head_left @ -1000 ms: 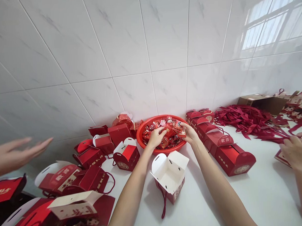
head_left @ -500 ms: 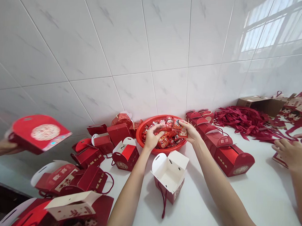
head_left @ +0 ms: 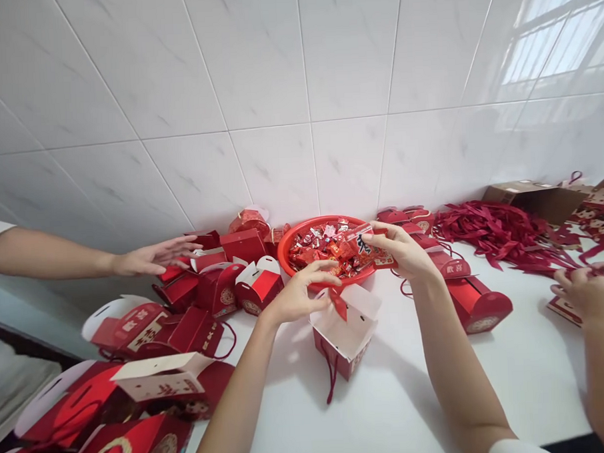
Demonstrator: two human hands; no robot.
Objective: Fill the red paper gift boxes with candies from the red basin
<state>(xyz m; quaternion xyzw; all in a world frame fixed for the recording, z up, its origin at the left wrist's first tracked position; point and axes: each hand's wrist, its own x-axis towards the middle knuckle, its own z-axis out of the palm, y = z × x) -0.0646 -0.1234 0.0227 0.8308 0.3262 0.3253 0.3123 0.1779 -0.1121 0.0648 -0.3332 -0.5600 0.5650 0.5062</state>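
The left hand (head_left: 301,294), thumb and fingers parted, has a red packet (head_left: 339,306) at its tips, above the open box (head_left: 357,323); the right hand (head_left: 404,249) pinches a printed packet (head_left: 367,248) over the basket (head_left: 284,257) beyond. Poorly centred, the red packet could clip the flap (head_left: 368,300) and miss.

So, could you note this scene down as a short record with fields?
Left hand: at the open box; red packet just below, grip unclear
Right hand: holding printed packets at the red basket
Basket contents: small wrapped packets
Left side: co-worker's hand outstretched near red boxes
Right side: another person's hand near dark-red ribbons
Background: tiled wall
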